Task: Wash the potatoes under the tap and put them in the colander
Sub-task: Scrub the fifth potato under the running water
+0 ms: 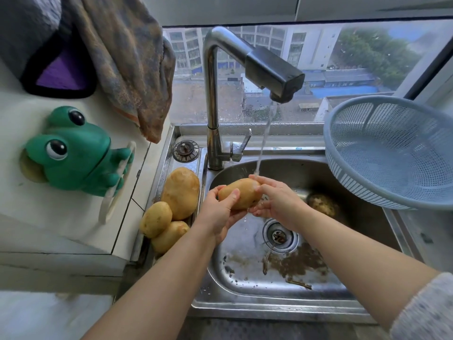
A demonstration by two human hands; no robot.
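Observation:
A yellow-brown potato (241,193) is held over the steel sink (247,298) under the running tap (274,72). My left hand (218,212) grips its left end and underside. My right hand (277,200) wraps its right end, where the water stream lands. Three more potatoes lie on the sink's left ledge: a large one (181,192), a small one (155,219) and one (169,236) below it. The blue colander (392,153) sits empty on the right, tilted over the sink rim.
A scouring ball (322,204) lies in the basin behind my right wrist. Brown dirt sits around the drain (279,235). A green frog holder (73,153) is stuck to the left wall, with cloths (127,62) hanging above. A window is behind the tap.

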